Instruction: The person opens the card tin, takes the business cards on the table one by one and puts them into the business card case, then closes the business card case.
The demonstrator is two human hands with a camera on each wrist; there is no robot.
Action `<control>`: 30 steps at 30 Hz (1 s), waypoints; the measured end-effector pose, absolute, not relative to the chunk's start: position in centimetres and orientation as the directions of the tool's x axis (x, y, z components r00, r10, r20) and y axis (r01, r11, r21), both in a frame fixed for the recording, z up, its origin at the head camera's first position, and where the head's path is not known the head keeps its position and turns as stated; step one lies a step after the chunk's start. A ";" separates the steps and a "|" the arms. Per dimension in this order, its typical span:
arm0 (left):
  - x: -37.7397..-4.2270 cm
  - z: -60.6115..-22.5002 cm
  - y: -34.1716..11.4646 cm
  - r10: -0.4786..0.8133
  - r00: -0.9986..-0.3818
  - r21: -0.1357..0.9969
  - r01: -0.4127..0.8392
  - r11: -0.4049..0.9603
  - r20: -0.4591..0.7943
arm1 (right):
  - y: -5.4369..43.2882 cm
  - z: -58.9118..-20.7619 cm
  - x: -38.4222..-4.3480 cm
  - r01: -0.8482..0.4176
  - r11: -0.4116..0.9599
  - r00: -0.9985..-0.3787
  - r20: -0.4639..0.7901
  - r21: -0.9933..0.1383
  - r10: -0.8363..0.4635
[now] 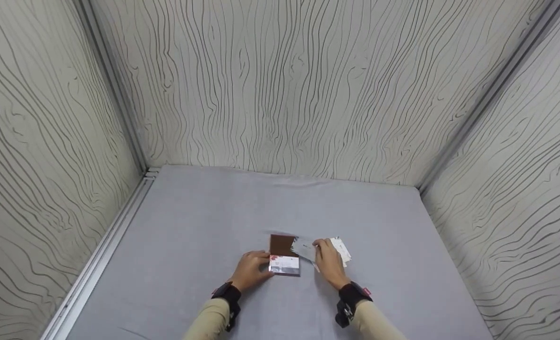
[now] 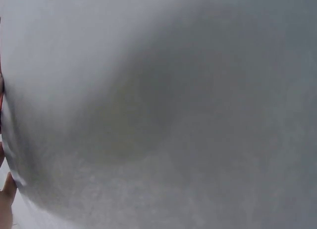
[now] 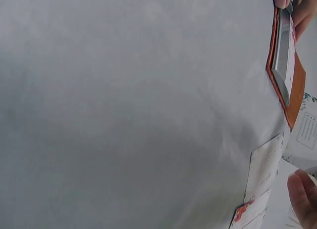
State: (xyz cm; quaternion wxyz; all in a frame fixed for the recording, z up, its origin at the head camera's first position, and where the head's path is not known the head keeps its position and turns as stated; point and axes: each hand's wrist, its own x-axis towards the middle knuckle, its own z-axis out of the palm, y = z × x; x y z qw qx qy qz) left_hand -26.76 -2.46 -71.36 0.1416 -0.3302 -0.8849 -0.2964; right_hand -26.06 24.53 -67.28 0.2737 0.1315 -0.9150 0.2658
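Note:
A brown card holder (image 1: 282,244) lies open on the grey cloth, with a red-flowered card (image 1: 287,262) in the clear sleeves on its near half. My left hand (image 1: 251,270) grips the holder's left edge between thumb and fingers. Over the right side of the holder, a tilted pale card (image 1: 303,248) with a leaf-patterned corner is pinched in my right hand (image 1: 328,264). Its boxed print shows in the right wrist view. White cards (image 1: 340,250) lie on the cloth just beyond my right hand, partly hidden by it. Only some fingertips (image 2: 7,197) show in the left wrist view.
Grey cloth (image 1: 204,212) covers the table. Wood-grain-patterned panels (image 1: 280,85) enclose it at the back and both sides. A metal rail (image 1: 105,255) runs along the left edge. In the right wrist view, a red-cornered card (image 3: 250,211) overlaps another white card (image 3: 265,167).

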 end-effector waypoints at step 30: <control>-26.7 -71.1 -2.5 0.502 -0.741 0.429 0.669 0.607 0.446 | 21.0 -67.3 -25.9 -0.491 0.731 -0.843 0.471 -0.474 -0.260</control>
